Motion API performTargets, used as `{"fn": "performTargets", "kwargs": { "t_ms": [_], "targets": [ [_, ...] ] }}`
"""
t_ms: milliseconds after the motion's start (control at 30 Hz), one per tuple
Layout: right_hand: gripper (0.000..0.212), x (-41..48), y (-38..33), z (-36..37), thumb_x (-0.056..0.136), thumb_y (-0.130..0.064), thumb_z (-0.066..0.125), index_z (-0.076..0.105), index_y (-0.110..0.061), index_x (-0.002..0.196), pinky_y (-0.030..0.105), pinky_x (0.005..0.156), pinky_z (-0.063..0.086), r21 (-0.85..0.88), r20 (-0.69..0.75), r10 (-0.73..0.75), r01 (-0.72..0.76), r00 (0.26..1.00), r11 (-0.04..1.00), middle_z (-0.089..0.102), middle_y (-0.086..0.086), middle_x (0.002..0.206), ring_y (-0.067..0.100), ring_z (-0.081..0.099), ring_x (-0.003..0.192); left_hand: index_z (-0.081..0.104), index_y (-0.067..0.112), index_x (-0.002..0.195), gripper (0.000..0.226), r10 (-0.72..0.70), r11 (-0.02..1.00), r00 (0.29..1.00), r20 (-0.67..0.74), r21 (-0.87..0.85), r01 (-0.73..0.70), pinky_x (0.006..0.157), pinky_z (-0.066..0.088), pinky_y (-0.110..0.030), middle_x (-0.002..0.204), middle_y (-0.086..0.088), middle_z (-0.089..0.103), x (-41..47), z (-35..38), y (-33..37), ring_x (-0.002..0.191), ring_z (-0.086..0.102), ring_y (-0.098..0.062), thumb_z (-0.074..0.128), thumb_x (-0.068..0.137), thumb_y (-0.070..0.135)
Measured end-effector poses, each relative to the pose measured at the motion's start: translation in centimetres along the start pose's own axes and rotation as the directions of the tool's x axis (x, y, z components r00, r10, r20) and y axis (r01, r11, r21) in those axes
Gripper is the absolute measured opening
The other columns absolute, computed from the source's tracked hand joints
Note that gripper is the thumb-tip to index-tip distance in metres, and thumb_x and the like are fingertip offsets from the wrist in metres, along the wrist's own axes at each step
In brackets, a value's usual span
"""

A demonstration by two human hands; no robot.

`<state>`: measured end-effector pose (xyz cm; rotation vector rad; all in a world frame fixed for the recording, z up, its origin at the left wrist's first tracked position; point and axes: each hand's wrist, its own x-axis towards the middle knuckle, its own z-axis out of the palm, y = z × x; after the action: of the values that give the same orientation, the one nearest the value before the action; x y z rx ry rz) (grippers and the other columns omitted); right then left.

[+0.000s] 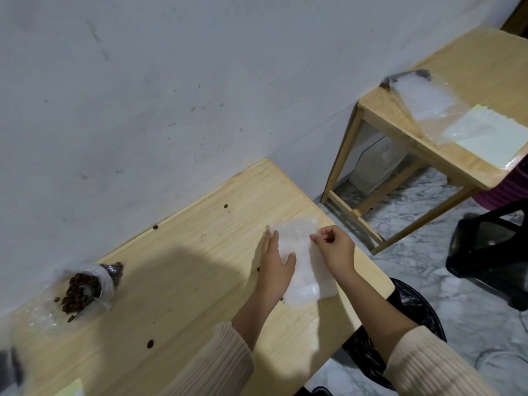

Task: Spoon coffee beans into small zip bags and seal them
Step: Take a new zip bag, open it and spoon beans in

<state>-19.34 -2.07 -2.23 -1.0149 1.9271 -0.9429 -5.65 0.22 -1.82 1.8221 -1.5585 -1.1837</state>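
A stack of small clear zip bags (303,261) lies flat near the right end of the wooden table (200,252). My left hand (275,257) rests flat on the stack's left side, fingers straight. My right hand (333,248) hovers at the stack's right edge with thumb and forefinger pinched at a bag's edge. Far left on the table, an open clear plastic bag of coffee beans (81,292) lies with a metal spoon partly buried in it. Loose beans (150,343) are scattered on the table.
A white wall runs along the table's far side. A second wooden table (445,164) at the right holds a large plastic bag (428,95) and a white sheet (485,138). A black bin bag (411,318) sits below the table's right end; a black chair (491,252) stands on the marble floor.
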Motion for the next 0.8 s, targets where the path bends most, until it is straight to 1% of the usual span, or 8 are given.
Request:
{"fn": "performTargets", "kwargs": {
  "t_ms": [67, 200, 367, 500, 567, 633, 733, 800],
  "targets": [
    [0.011, 0.3, -0.1, 0.1, 0.083, -0.010, 0.067, 0.062, -0.001, 0.088, 0.010, 0.061, 0.038, -0.015, 0.022, -0.006, 0.006, 1.000, 1.000, 0.059, 0.006, 0.079, 0.016, 0.053, 0.074, 0.017, 0.010, 0.148, 0.065, -0.002, 1.000, 1.000, -0.013, 0.010, 0.002, 0.108, 0.009, -0.014, 0.157, -0.002, 0.008, 0.2, 0.1, -0.2, 0.144, 0.007, -0.014, 0.052, 0.094, 0.019],
    [0.015, 0.4, -0.4, 0.3, 0.088, -0.012, 0.062, 0.061, -0.008, 0.102, 0.024, 0.072, 0.042, -0.041, 0.051, -0.022, 0.024, 0.998, 0.999, 0.061, 0.006, 0.086, 0.017, 0.055, 0.079, 0.016, 0.007, 0.147, 0.073, -0.027, 0.998, 0.999, -0.039, 0.056, 0.029, 0.114, 0.011, -0.021, 0.157, -0.006, 0.010, 0.5, 0.2, -0.5, 0.144, 0.008, -0.016, 0.059, 0.090, 0.022],
    [0.018, 0.3, -0.2, 0.4, 0.093, -0.017, 0.053, 0.055, -0.017, 0.110, 0.031, 0.063, 0.045, -0.088, 0.100, -0.097, 0.106, 0.990, 0.990, 0.066, 0.008, 0.077, 0.019, 0.057, 0.066, 0.010, 0.006, 0.148, 0.084, -0.021, 0.982, 0.998, -0.054, 0.186, 0.031, 0.118, 0.009, -0.028, 0.158, -0.008, 0.000, 1.0, 0.4, -1.0, 0.145, 0.004, -0.020, 0.062, 0.088, 0.031],
    [0.015, 0.5, -0.3, 0.1, 0.091, -0.013, 0.056, 0.060, -0.013, 0.106, 0.019, 0.072, 0.045, -0.075, 0.079, -0.164, 0.169, 0.983, 0.983, 0.064, 0.002, 0.093, 0.014, 0.059, 0.083, 0.003, 0.004, 0.148, 0.088, 0.011, 0.966, 0.999, -0.032, 0.257, -0.002, 0.118, 0.000, -0.029, 0.157, -0.010, -0.007, 1.2, 1.0, -1.1, 0.145, -0.006, -0.020, 0.060, 0.088, 0.034],
    [0.011, 0.8, -0.4, 0.0, 0.090, -0.011, 0.058, 0.062, -0.012, 0.100, 0.019, 0.076, 0.045, -0.089, 0.052, -0.201, 0.205, 0.978, 0.975, 0.062, 0.002, 0.098, 0.014, 0.058, 0.088, 0.000, 0.005, 0.148, 0.090, 0.000, 0.963, 1.000, -0.029, 0.271, 0.008, 0.117, -0.003, -0.029, 0.157, -0.009, -0.010, 1.4, 1.4, -1.1, 0.144, -0.010, -0.020, 0.060, 0.088, 0.036],
    [0.009, 0.9, -0.5, -0.1, 0.090, -0.011, 0.058, 0.063, -0.012, 0.097, 0.020, 0.078, 0.046, -0.091, 0.037, -0.206, 0.209, 0.978, 0.974, 0.061, 0.002, 0.099, 0.014, 0.058, 0.088, -0.002, 0.005, 0.148, 0.091, -0.014, 0.960, 1.000, -0.014, 0.280, 0.017, 0.117, -0.003, -0.030, 0.157, -0.009, -0.012, 1.7, 1.7, -1.1, 0.144, -0.013, -0.021, 0.059, 0.088, 0.037],
    [0.009, 0.8, -1.2, -0.4, 0.091, -0.009, 0.055, 0.063, -0.013, 0.092, 0.009, 0.071, 0.043, -0.035, 0.066, -0.194, 0.196, 0.979, 0.980, 0.063, -0.001, 0.091, 0.010, 0.058, 0.082, -0.006, 0.005, 0.147, 0.095, -0.008, 0.957, 1.000, -0.005, 0.291, 0.009, 0.118, -0.005, -0.031, 0.156, -0.009, -0.016, 2.0, 1.5, -0.9, 0.143, -0.017, -0.022, 0.060, 0.087, 0.038],
    [0.011, 0.5, -2.2, -0.6, 0.092, -0.008, 0.053, 0.063, -0.014, 0.091, 0.005, 0.066, 0.042, 0.010, 0.079, -0.199, 0.199, 0.977, 0.980, 0.063, -0.002, 0.086, 0.007, 0.058, 0.077, -0.008, 0.006, 0.147, 0.097, 0.044, 0.954, 0.999, -0.009, 0.298, -0.040, 0.117, -0.008, -0.032, 0.155, -0.009, -0.017, 2.1, 0.7, -0.3, 0.142, -0.019, -0.023, 0.062, 0.086, 0.035]
  ]
}}
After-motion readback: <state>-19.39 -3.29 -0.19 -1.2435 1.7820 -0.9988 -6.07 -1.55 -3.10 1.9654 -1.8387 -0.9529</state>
